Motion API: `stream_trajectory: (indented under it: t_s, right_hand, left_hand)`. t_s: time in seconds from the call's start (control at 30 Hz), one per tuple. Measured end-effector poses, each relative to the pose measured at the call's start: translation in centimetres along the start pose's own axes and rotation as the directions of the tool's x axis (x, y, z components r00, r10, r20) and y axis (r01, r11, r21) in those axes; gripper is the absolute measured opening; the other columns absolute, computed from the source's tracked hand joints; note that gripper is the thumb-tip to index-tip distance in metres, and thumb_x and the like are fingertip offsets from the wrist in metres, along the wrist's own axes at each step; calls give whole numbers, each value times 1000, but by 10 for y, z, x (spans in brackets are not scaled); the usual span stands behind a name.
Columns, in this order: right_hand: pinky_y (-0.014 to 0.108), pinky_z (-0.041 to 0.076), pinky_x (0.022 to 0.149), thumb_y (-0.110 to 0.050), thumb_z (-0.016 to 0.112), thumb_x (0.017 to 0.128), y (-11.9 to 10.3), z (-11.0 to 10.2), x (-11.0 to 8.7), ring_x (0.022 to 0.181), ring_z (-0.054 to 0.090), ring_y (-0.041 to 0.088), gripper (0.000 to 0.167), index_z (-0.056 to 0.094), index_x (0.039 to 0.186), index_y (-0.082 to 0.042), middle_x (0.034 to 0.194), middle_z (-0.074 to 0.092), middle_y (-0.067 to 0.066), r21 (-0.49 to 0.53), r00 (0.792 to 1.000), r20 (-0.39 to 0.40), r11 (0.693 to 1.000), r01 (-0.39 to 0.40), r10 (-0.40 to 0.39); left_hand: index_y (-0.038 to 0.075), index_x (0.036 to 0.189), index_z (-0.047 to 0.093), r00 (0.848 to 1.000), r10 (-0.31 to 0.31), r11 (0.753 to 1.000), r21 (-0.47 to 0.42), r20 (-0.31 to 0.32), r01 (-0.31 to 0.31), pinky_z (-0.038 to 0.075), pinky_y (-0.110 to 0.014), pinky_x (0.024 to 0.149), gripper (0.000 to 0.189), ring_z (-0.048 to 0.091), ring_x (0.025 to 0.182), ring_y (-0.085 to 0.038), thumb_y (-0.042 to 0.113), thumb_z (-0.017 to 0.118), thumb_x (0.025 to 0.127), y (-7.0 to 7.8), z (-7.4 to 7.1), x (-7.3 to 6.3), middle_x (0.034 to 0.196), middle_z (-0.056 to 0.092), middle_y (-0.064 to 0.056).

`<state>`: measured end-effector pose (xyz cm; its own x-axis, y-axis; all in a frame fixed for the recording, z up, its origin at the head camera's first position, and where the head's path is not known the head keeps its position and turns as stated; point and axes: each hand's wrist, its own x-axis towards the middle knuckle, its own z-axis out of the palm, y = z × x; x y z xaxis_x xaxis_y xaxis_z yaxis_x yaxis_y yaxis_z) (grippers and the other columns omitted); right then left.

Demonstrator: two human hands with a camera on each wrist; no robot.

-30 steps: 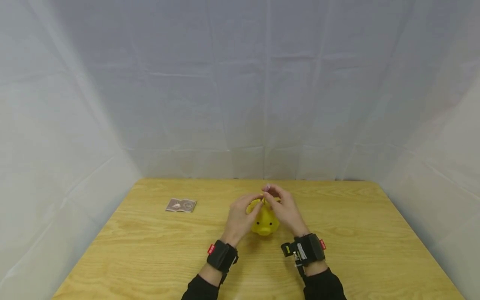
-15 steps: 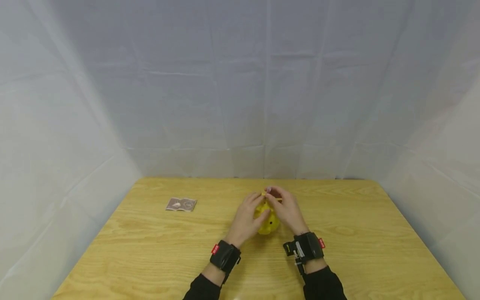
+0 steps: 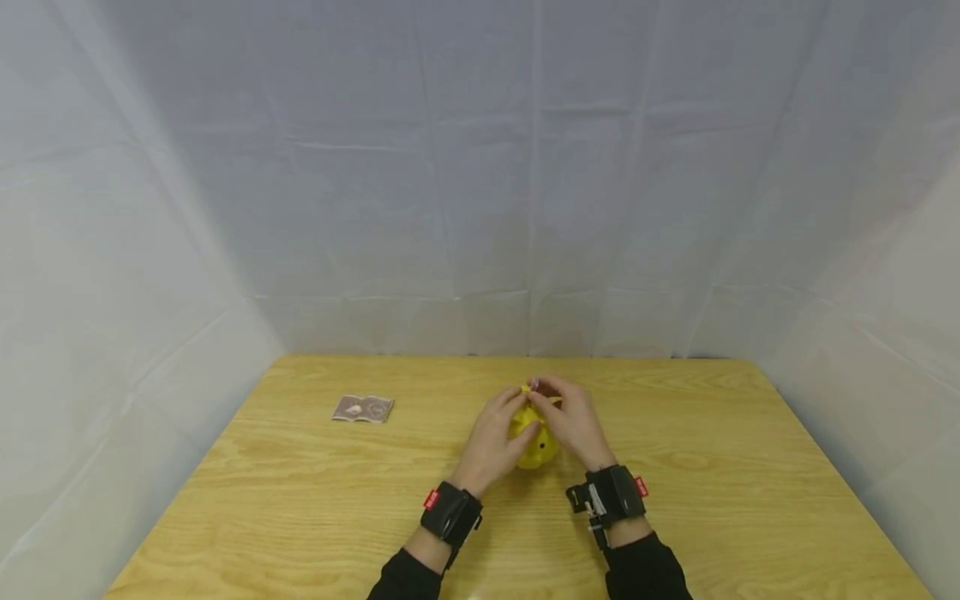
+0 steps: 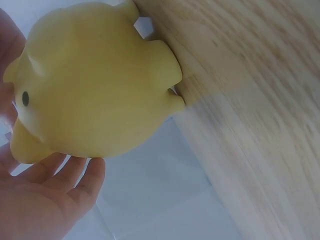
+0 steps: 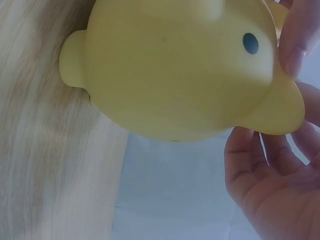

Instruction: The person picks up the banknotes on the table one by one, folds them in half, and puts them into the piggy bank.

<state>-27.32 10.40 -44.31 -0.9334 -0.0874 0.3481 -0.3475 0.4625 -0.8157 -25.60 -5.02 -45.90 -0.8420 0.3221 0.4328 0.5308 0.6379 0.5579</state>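
A yellow piggy bank (image 3: 542, 450) stands on the wooden table, its snout toward me, with round ears and small dark eyes. My left hand (image 3: 491, 439) holds its left side, the thumb across the face over one eye and the fingers reaching the top. In the left wrist view the fingers of that left hand (image 4: 47, 205) curve against the bank's side. My right hand (image 3: 573, 421) pinches a small pinkish folded paper (image 3: 534, 383) over the bank's top. In the right wrist view the right hand (image 5: 280, 185) is beside an ear (image 5: 280, 107); the paper is hidden there.
A brown printed banknote (image 3: 363, 409), slightly creased, lies flat on the table (image 3: 300, 492) at the left. White sheeting (image 3: 480, 208) hangs behind the table and along both sides. Each wrist wears a black strap, such as the right strap (image 3: 617, 493).
My left hand has shifted from pinching at the bank's top to holding its left side, the thumb now over one eye. The pinkish paper in my right hand is slightly lower.
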Motion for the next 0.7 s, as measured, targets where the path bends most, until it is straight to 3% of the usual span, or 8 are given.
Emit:
stream_trajectory:
  t_s: [0.4,0.7]
  right_hand:
    - [39,57,82,-12,65,95,1,5,1,100,65,22,23,70,116,-5,109,70,8,-85,999,-7,995,45,-46]
    - [40,58,83,-13,68,92,-1,6,-1,101,64,23,22,72,112,-6,106,69,8,-102,1000,-7,995,18,-18]
  left_hand:
    - [6,142,51,999,-45,999,-5,18,45,38,-50,112,59,44,136,-35,33,68,93,-2,0,-1,148,46,-19]
    - [3,148,41,995,-83,996,-16,58,84,38,-49,113,74,40,139,-34,38,70,90,-5,2,-2,152,39,-19]
